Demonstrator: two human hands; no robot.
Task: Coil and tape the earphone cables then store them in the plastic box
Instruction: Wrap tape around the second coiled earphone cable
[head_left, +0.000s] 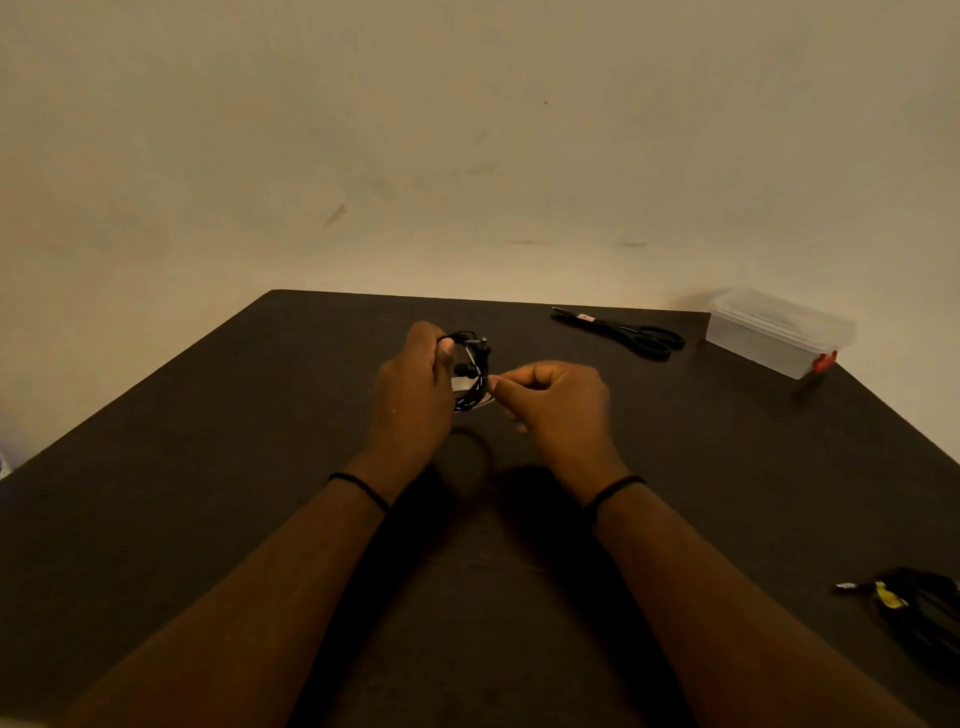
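coiled black earphone cable (470, 371) held above desk (208, 467) centre, gripped by left hand (415, 395) | right hand (556, 400) at 3 o'clock of coil, fingers curled, pinching at coil edge – tape not resolvable | plastic box (776, 332) at 2 o'clock, lid on | scissors (623, 330) at 1 o'clock | second cable bundle (914, 608) at 4 o'clock

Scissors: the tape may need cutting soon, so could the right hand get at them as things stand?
Probably, once freed: the scissors lie unobstructed on the table, but the right hand pinches at the coiled earphone cable.
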